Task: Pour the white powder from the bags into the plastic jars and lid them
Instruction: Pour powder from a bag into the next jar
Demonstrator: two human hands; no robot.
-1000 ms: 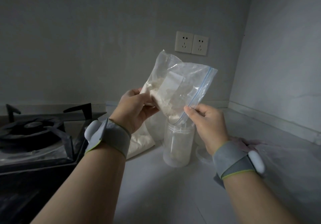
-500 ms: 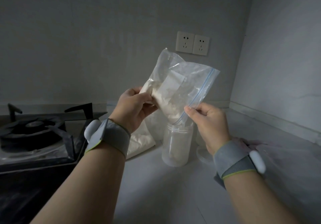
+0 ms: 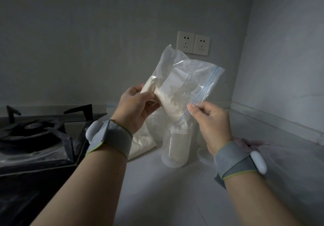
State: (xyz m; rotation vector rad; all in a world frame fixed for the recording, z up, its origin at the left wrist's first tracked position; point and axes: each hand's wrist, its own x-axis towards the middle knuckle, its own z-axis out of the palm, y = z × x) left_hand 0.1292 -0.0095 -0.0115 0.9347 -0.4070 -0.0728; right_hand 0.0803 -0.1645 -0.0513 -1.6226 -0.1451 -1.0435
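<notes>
The clear zip-top bag [image 3: 185,83] is held tilted above the countertop [image 3: 157,190], its long axis slanting from a crumpled sealed corner at the upper left down to the lowest corner of its blue-striped mouth, which points into the open top of the jar [image 3: 176,148]. Soft, clumped white powder [image 3: 168,103] sags along the lower side of the thin, wrinkled film. The left hand [image 3: 138,106] grips the powder-filled side, the right hand [image 3: 210,118] pinches the zip edge, and the translucent cylindrical plastic jar stands upright just beside a second bag [image 3: 143,141] that lies slumped.
</notes>
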